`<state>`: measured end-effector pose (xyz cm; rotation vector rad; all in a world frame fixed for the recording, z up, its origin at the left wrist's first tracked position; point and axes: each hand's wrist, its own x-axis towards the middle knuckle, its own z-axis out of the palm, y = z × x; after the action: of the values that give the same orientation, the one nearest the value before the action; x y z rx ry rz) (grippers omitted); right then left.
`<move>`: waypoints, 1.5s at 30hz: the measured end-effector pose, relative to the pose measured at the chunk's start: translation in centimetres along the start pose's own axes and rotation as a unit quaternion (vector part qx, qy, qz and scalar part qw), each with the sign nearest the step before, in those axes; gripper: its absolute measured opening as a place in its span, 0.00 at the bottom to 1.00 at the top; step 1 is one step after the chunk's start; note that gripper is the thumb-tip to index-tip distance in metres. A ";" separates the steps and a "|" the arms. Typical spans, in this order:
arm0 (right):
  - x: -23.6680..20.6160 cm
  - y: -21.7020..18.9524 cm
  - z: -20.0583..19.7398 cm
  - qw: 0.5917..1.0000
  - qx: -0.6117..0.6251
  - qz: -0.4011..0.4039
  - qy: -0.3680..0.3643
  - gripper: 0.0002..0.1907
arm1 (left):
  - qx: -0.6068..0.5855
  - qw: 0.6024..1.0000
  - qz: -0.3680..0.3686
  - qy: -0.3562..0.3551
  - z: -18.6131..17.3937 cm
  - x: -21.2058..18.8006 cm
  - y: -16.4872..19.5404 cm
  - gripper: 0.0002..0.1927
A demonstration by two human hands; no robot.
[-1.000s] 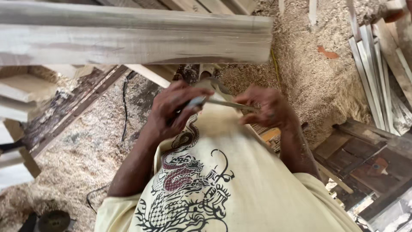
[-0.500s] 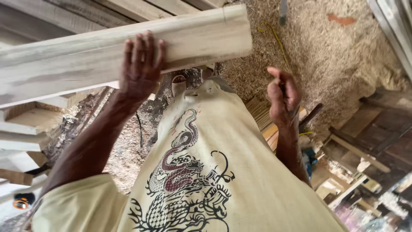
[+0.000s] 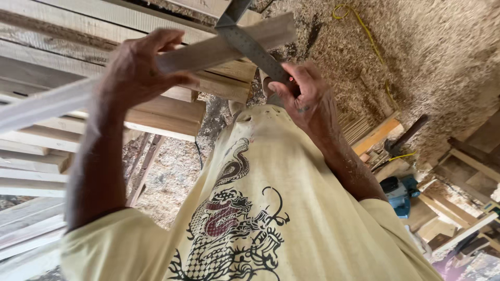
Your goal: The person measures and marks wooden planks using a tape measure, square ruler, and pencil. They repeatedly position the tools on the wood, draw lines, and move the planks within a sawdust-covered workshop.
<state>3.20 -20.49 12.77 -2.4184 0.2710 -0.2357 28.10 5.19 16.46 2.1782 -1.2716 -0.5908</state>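
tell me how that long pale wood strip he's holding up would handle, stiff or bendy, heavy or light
The wood strip probably stays stiff: it runs straight though the left hand grips it only near the middle. It seems fairly light, since that one hand carries it while the right hand holds a metal square against it. Its squared faces likely won't roll.

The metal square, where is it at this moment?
In the head view, the metal square is top centre, held in the right hand and laid across the wooden plank that the left hand grips.

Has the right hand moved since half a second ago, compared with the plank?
Yes. The right hand was open and apart from the plank; now it is up beside it, shut on a metal square laid across the plank's end.
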 end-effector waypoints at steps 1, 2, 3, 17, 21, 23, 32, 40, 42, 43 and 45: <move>0.0 0.1 -0.3 1.000 0.004 -0.008 -0.001 0.22 | -0.053 0.996 0.022 0.070 1.5 1.0 0.5 0.22; 0.0 0.2 -0.6 1.000 0.015 0.005 -0.009 0.23 | -0.106 0.984 0.043 0.139 3.1 2.0 1.0 0.17; -0.1 0.3 -0.9 0.999 0.025 0.017 -0.017 0.23 | -0.097 0.983 0.015 0.155 4.8 3.0 1.4 0.16; -3.7 8.6 -7.9 0.967 0.062 0.126 0.214 0.17 | -0.060 0.980 -0.099 0.160 10.4 6.7 3.5 0.18; -4.7 9.1 -9.0 0.950 0.074 0.079 0.292 0.23 | -0.009 0.981 -0.097 0.169 10.1 6.6 4.4 0.15; -5.1 8.9 -9.1 0.952 0.092 0.094 0.276 0.26 | -0.003 0.982 -0.102 0.162 10.1 6.6 4.6 0.15; -2.9 6.9 -7.5 0.939 0.305 0.030 0.155 0.11 | 0.018 0.982 -0.092 0.164 10.0 7.0 5.1 0.14; -0.6 6.5 -6.8 0.955 0.268 -0.039 0.121 0.03 | 0.018 0.980 -0.103 0.170 9.9 7.1 5.9 0.15; -0.1 6.2 -6.9 0.969 0.220 -0.035 0.107 0.03 | 0.015 0.980 -0.105 0.171 9.8 7.2 6.1 0.15; 0.1 6.0 -7.1 0.978 0.186 -0.029 0.094 0.01 | 0.011 0.979 -0.107 0.172 9.7 7.2 6.2 0.15; 0.3 5.7 -7.3 0.987 0.139 -0.036 0.076 0.01 | 0.008 0.979 -0.104 0.175 9.6 7.2 6.4 0.15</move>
<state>1.00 -29.30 14.53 -2.1385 0.2033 -0.4621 21.40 -5.94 12.66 2.3173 -0.8743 -0.2570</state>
